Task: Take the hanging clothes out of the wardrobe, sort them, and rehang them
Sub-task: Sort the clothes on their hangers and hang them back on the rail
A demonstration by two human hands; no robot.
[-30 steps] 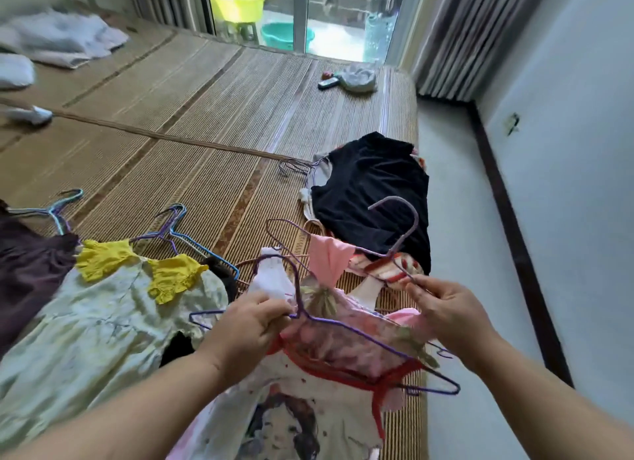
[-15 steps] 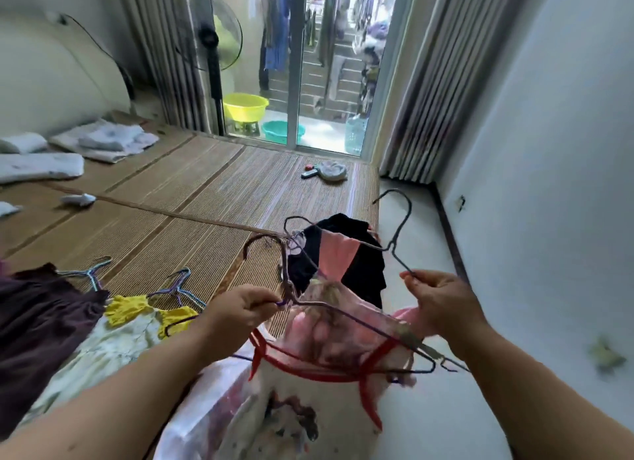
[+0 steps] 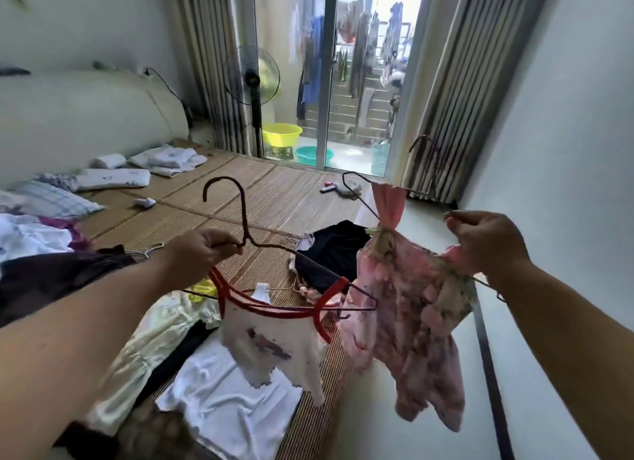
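My left hand [image 3: 199, 253] grips a dark wire hanger [image 3: 240, 216] by its neck. From it hangs a small white top with red trim [image 3: 271, 343]. To the right, my right hand [image 3: 487, 243] pinches the shoulder of a pink floral garment [image 3: 408, 319] on its own wire hanger [image 3: 363, 199], held up in the air. The two hangers are apart, with the pink garment hanging beside the white top. More clothes lie below on the woven mat [image 3: 274, 199]: a white cloth [image 3: 223, 401], a pale green dress [image 3: 161, 336] and a black garment [image 3: 336, 250].
Dark clothes [image 3: 55, 277] are piled at the left. Folded white linens [image 3: 168, 157] and pillows [image 3: 113, 178] lie near the padded headboard. A standing fan [image 3: 254, 82], yellow basin [image 3: 281, 133] and glass door are at the back. A tiled floor strip [image 3: 429, 408] runs along the right wall.
Both hands have lifted and moved apart, separating the pink garment's hanger from the white top's hanger. The view has tilted upward.
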